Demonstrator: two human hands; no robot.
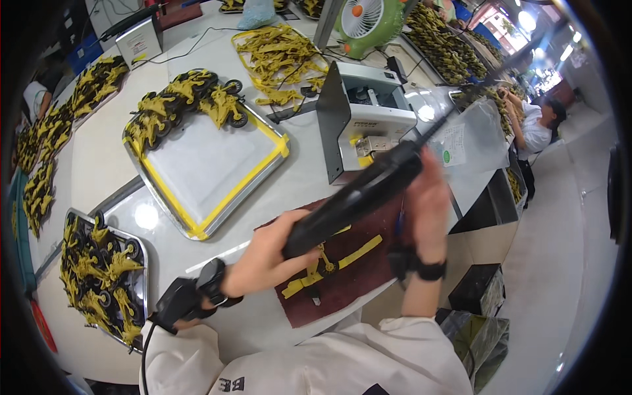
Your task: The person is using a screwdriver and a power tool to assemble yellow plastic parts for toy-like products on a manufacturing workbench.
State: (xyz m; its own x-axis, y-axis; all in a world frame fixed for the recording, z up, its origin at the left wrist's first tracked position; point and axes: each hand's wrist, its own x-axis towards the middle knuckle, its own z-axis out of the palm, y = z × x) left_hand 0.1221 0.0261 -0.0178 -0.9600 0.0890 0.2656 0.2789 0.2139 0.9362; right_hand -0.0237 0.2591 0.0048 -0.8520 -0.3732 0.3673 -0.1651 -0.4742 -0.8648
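Observation:
A long black tool [355, 201], which looks like an electric screwdriver, slants up to the right across the view. Closed around its thick lower end is my left hand [257, 260]. My right hand [428, 204] is beside the tool's narrow upper end, smeared by motion, so I cannot tell if its fingers touch it. Below lies a dark red mat [375, 280] with a yellow toy motorcycle part [326, 262] and yellow strips, partly hidden by the tool. A small blue-tipped item [400, 220] shows near my right hand.
A yellow-taped tray [210, 214] holds toy motorcycles at its far end; another full tray [146, 276] stands left. A grey metal box machine [375, 118] is beyond the mat, with yellow parts [276, 52] and a green fan [368, 26] behind. A person [540, 122] sits far right.

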